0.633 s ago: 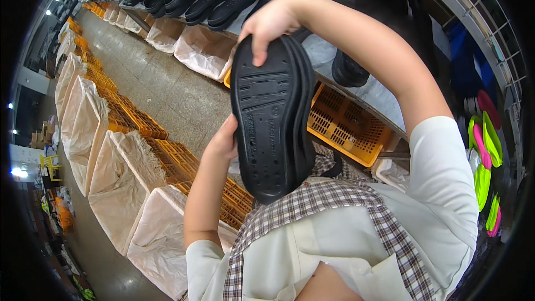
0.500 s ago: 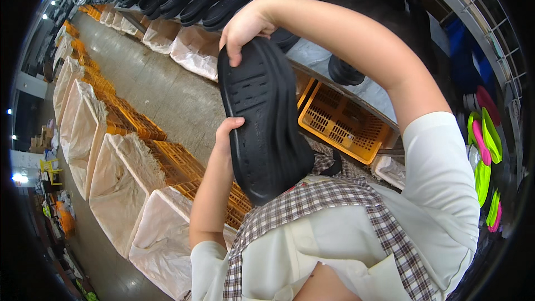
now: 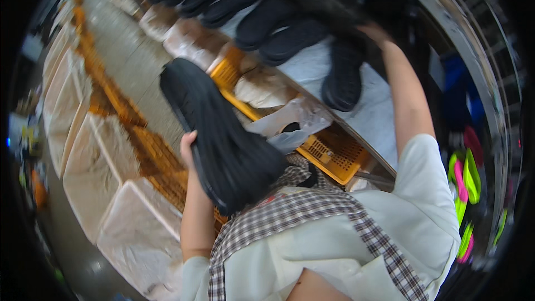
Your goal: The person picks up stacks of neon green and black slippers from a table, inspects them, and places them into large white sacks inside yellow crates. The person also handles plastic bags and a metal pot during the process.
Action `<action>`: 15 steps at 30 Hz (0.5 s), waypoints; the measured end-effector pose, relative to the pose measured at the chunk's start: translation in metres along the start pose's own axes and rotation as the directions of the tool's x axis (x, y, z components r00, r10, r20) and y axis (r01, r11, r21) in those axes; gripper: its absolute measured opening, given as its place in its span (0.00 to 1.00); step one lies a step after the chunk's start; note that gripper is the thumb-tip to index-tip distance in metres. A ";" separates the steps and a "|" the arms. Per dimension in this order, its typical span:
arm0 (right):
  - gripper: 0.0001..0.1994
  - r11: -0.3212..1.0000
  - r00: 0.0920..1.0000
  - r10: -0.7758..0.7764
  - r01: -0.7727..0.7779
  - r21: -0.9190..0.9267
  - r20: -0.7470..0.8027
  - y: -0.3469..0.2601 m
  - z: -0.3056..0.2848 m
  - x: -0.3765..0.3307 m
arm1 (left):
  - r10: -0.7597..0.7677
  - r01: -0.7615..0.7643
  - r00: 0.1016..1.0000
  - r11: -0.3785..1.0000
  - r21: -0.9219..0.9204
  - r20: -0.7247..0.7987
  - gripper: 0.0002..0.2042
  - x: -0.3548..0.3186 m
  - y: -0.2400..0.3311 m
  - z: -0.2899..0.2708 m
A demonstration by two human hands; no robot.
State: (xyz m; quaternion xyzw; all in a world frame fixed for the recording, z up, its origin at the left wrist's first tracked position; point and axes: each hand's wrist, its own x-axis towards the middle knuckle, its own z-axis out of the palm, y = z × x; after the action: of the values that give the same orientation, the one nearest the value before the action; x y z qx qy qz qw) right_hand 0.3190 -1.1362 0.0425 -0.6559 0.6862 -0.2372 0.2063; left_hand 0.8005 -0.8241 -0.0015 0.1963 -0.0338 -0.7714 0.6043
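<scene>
My left hand (image 3: pixel 188 146) grips a thick stack of black shoe soles (image 3: pixel 223 139) by its left side. The stack leans against the front of my checked apron (image 3: pixel 295 206), its far end tipped up to the left. Over the table at the upper right, my right arm is stretched out. Its hand (image 3: pixel 374 32) is smeared by motion and its fingers are lost in the dark, so I cannot tell if it holds anything. Nearest to it lies a black sole (image 3: pixel 343 81) on the pale tabletop (image 3: pixel 376 92), with more black soles (image 3: pixel 292 39) to its left.
Below the table edge stands a yellow crate (image 3: pixel 340 161), with a clear plastic bag (image 3: pixel 295 122) beside it. Cloth-lined bins (image 3: pixel 134 234) and orange crates (image 3: pixel 161 156) run along the left. Bright green and pink soles (image 3: pixel 465 181) hang at the right.
My right hand has left the stack and swung right and away over the table. The stack has shifted left in my left hand. More soles on the table have come into sight.
</scene>
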 end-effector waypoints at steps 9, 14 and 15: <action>0.34 0.839 0.917 0.291 -0.382 0.387 0.274 0.045 0.013 -0.034 | 0.124 -0.120 0.988 0.992 0.043 -0.096 0.33 -0.013 0.011 0.001; 0.30 0.584 0.954 0.154 -0.296 0.755 0.255 0.025 -0.037 -0.057 | 0.235 -0.234 0.972 0.963 -0.132 -0.015 0.32 -0.026 0.027 -0.007; 0.30 0.589 0.964 0.135 -0.265 0.763 0.230 0.013 -0.044 -0.057 | 0.271 -0.281 0.959 0.948 -0.148 -0.083 0.32 -0.030 0.031 -0.010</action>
State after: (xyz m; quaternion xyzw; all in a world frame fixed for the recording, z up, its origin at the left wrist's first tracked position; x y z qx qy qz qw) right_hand 0.2854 -1.0762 0.0679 -0.4323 0.5642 -0.4402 0.5487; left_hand 0.8384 -0.8024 0.0067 0.1646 0.0191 -0.6730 0.7208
